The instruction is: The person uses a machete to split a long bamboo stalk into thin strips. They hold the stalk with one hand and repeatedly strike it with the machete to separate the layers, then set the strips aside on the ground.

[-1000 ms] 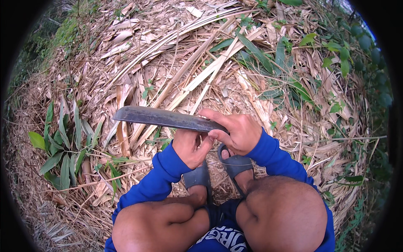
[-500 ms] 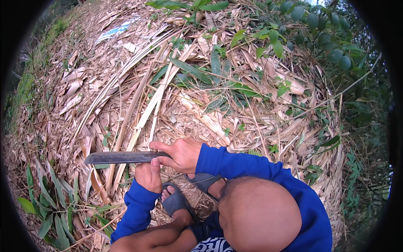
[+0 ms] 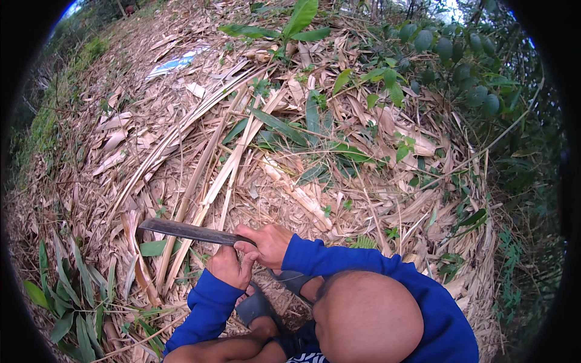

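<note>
A long dark-bladed knife [image 3: 187,232] points left across the view, its near end in my right hand [image 3: 271,245]. The fingers of my right hand are closed round that end; its handle is hidden. Just below the blade and touching my right hand is my left hand [image 3: 229,267], closed with the thumb raised. What my left fingers hold, if anything, is hidden. Beyond the blade, long pale split strips [image 3: 225,172] lie on the ground, running away from me. A thin strip [image 3: 226,206] reaches toward the blade beside my right hand.
Dry husks and chips [image 3: 151,151] cover the ground. My sandalled feet [image 3: 257,305] and bent knee [image 3: 370,317] are close below my hands. Leafy plants stand at lower left [image 3: 72,290] and upper right [image 3: 445,48]. A blue-and-white sheet [image 3: 175,63] lies farther off.
The knife has shifted slightly right, and its tip now tilts up to the left. My right index finger has curled in, and my left hand has moved right and down against the right hand.
</note>
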### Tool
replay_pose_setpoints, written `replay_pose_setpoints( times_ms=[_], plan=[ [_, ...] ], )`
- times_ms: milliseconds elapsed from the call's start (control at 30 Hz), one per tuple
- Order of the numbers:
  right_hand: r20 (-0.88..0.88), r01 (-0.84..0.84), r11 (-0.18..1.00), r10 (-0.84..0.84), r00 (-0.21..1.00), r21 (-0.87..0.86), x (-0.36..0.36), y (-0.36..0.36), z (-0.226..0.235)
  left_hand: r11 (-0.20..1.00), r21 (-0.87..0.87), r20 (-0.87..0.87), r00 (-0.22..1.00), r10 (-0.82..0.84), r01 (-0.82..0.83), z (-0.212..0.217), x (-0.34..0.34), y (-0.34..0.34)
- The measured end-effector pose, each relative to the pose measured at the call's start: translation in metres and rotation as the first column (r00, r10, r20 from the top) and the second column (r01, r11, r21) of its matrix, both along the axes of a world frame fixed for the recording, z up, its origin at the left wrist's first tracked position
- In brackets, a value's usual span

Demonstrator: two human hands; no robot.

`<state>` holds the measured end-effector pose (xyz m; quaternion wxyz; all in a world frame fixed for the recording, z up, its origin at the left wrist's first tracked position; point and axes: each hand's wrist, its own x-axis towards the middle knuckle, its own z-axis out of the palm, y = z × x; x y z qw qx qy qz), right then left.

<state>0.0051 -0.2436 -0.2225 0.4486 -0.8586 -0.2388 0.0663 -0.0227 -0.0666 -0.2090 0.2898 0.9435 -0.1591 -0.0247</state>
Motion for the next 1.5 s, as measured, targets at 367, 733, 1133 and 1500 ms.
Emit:
replay_pose_setpoints(
  times_ms=[367,733,1133,1500],
  plan=[
    [-0.011,0.108,0.991,-0.108,0.994,0.077,0.002,0.007,-0.011,0.998,0.069,0.11,0.994,-0.004,-0.004,-0.007,0.004,-0.007],
    [-0.132,0.2,0.977,-0.189,0.973,0.079,0.008,0.012,-0.024,0.998,0.056,0.08,0.997,-0.002,-0.003,-0.011,0.006,-0.017],
    [-0.096,0.126,0.943,-0.1,0.99,0.308,0.01,-0.019,0.001,0.836,-0.537,-0.154,0.987,0.038,-0.115,0.004,0.018,0.009],
    [0.286,0.08,0.996,-0.088,0.954,0.04,0.008,-0.009,0.006,0.81,-0.582,-0.026,0.993,-0.115,0.079,-0.018,0.013,0.021]
  ],
)
